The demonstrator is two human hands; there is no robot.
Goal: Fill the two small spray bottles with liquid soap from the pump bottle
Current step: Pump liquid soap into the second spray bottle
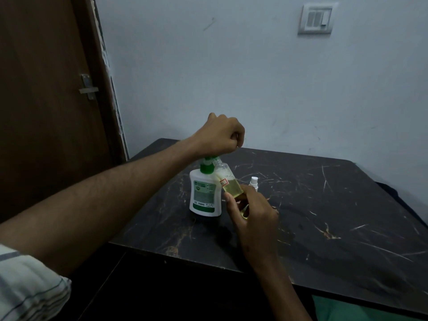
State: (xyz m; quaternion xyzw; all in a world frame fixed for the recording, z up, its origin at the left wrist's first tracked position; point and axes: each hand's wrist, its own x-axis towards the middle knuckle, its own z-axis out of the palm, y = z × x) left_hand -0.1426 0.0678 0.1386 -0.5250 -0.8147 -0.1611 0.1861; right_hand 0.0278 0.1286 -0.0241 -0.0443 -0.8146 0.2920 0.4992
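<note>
Pump bottle (205, 195): left hand (218, 135) fisted on top, seemingly pressing.

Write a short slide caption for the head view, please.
Left hand presses the pump bottle while right hand holds a tilted spray bottle at its nozzle.

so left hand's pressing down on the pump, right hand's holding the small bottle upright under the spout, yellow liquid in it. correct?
Not upright. In the head view the small bottle is tilted, its open neck leaning toward the spout of the pump bottle. The rest holds: the left hand is on the pump top, the right hand holds the small bottle, and yellow liquid is in it.
</note>
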